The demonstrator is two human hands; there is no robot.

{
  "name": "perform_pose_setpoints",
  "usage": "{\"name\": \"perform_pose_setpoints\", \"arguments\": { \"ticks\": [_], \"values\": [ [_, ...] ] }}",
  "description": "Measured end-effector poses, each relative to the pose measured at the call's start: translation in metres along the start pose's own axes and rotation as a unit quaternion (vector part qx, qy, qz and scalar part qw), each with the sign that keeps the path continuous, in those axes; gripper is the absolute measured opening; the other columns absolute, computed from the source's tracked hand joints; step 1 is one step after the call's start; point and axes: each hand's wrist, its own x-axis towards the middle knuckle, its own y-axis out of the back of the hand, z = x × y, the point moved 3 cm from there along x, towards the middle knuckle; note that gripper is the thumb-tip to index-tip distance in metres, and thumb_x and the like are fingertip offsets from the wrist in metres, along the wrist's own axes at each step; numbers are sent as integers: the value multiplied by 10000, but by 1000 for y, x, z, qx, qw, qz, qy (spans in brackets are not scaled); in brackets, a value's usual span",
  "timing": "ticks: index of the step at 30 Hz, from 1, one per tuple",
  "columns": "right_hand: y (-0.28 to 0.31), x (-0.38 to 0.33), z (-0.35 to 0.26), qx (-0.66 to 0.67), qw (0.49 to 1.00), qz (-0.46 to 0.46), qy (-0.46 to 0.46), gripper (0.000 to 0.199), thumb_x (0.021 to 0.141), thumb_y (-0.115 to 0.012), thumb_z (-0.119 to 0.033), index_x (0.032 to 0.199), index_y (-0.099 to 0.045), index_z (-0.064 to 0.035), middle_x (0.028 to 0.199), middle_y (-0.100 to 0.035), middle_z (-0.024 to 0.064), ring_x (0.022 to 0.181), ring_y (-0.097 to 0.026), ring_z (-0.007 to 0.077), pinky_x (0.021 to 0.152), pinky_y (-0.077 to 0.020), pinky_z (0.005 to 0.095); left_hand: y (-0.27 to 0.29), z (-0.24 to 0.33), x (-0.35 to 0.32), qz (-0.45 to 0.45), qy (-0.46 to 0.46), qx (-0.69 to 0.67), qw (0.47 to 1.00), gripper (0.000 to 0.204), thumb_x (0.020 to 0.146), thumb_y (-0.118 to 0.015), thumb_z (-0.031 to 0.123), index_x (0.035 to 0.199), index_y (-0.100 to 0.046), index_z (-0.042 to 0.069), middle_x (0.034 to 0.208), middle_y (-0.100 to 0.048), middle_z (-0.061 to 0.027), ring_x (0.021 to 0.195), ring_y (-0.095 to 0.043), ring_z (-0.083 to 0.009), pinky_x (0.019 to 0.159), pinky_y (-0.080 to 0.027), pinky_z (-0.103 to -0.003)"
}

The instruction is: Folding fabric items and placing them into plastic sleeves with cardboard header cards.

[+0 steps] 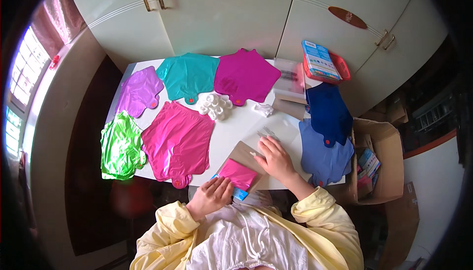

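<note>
In front of me on the white table [227, 137] lies a flat clear packet [241, 152] with a folded pink foil balloon [238, 172] and a blue card [240, 194] at its near end. My left hand [213, 196] holds the packet's near left corner, fingers bent over the blue card and pink foil. To the right, my right hand [277, 158] reaches over the packet's far edge, thumb and fingers apart. Its fingertips touch or nearly touch several thin clear straws [267, 133]; the contact is too fine to tell.
Flat foil balloons in green [120, 147], lilac [138, 90], pink [177, 139], teal [187, 75], magenta [246, 77] and blue [327, 154] surround white ribbon rolls [215, 106]. A red basket [340, 67] holds printed cards; right stands a cardboard box [387, 171].
</note>
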Motion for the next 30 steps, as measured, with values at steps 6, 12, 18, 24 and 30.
{"name": "perform_pose_setpoints", "arguments": {
  "ticks": [6, 12, 18, 24, 30],
  "values": [
    [-7, -6, 4, -30, 999, -13, 14, 391, 756, -640, -204, 1074, -567, 12, 1189, -536, 160, 1168, -469, 312, 998, -380, 418, 21, -16, -10, 9, 6, -20, 1000, 204, 773, -589, 80, 953, -581, -15, 935, -649, -108, 850, -656, -211, 761, -534, -331],
    [8, -5, -2, -7, 999, -12, 35, 372, 733, -633, -109, 1074, -572, 26, 1177, -552, 157, 1147, -486, 307, 959, -412, 390, 51, -32, -21, 73, 78, 12, 994, 157, 771, -585, 48, 902, -610, -34, 891, -673, -121, 822, -671, -213, 756, -536, -326],
    [3, -13, -8, -39, 997, 26, 56, 413, 714, -655, -148, 1068, -573, 48, 1148, -564, 121, 970, -537, 252, 821, -468, 346, 34, -18, -8, 1, 15, 17, 1000, 190, 751, -593, 76, 918, -596, -14, 931, -650, -113, 823, -653, -217, 790, -520, -338],
    [13, -13, -13, 42, 998, 40, 4, 203, 727, -644, -77, 917, -607, -16, 988, -582, 91, 888, -554, 245, 777, -476, 333, 19, -9, -12, -41, -25, 36, 998, 197, 728, -597, 95, 909, -594, 18, 941, -631, -98, 834, -632, -197, 811, -494, -327],
    [13, -13, -10, 104, 994, 44, 2, 90, 740, -633, -42, 804, -570, -39, 872, -564, 81, 837, -564, 259, 735, -481, 349, 16, -5, -15, -51, -25, 38, 998, 218, 715, -593, 108, 917, -592, 26, 946, -632, -95, 851, -631, -197, 826, -486, -328]
  ]
}}
